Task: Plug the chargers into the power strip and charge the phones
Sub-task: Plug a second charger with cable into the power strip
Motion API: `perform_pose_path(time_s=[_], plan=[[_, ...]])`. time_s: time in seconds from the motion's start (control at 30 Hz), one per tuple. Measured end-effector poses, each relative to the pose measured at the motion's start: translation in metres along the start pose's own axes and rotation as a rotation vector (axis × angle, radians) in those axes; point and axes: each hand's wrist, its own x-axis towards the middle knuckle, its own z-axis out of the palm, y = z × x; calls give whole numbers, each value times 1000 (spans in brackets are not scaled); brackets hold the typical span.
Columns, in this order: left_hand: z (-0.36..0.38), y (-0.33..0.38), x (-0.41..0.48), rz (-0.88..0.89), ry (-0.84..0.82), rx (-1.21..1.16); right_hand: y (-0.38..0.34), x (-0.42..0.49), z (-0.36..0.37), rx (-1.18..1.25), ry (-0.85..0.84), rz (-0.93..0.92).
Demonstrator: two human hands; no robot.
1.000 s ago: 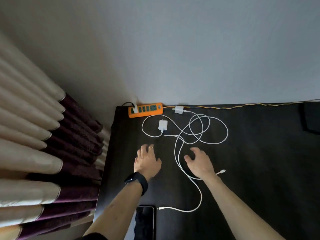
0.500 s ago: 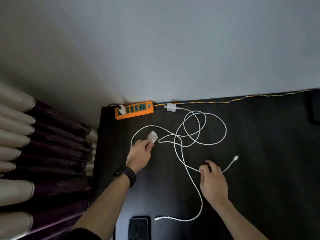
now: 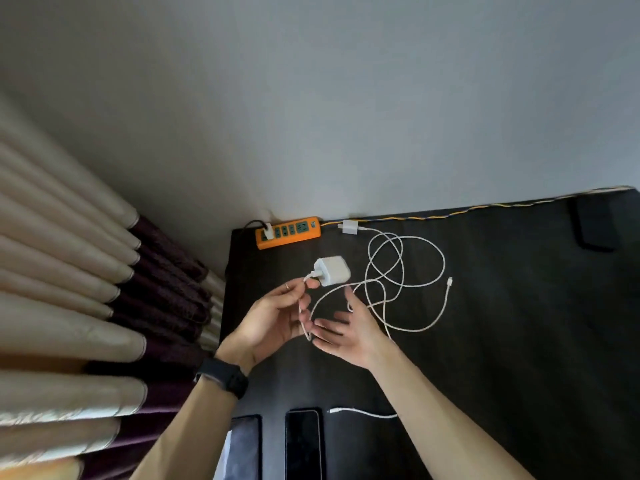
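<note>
The orange power strip lies at the back of the dark table, by the wall. A white plug already sits in its left end. Just to the right of the strip lies a small charger. A yellow and blue cord runs along the wall. Big loops of white cable lie tangled on the table between the strip and my hands, with one cable tip at the far right. Curtains hang on the left.

Two phones lie close to me. The right phone is cut off at the bottom. The left phone is partly behind my left arm. One more cable end goes under my right arm. A dark thing at the far right is too dim for me to tell what it is.

My left hand pinches the cord right where it goes into the big white charger. The charger is up in the air, between the strip and my hands. My right hand is palm up with its fingers spread, and it holds nothing. The cord passes by its fingertips, and I can't tell if they touch.

The charger lies longways from left to right, a bit tilted, with its cord end facing my left fingers. I can't see its prongs. The strip runs left to right along the wall, with its holes facing up.
</note>
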Motion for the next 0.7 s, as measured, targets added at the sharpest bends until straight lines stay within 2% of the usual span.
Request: perform_pose_path(time_s=[0.1,0.27,0.33,0.4,0.53,0.6,0.7], plan=[[-10,-9,-25,-30,-25,-67,8,-2,13,163,-4,-32],[-36,-22,-52,-5,25,-140,16,-10,1,19,-43,-38],[-50,-28,-55,38,125,-165,11,-14,-13,55,-1,-135],[-65,-35,-56,70,250,-176,-1,-24,-32,135,111,-253],[-82,-49,-59,61,372,-132,-36,-50,-84,368,317,-483],[-81,-54,-59,61,380,-155,-51,-65,-105,444,382,-604],[-68,-56,-56,62,305,-110,-65,-91,-115,379,468,-785]])
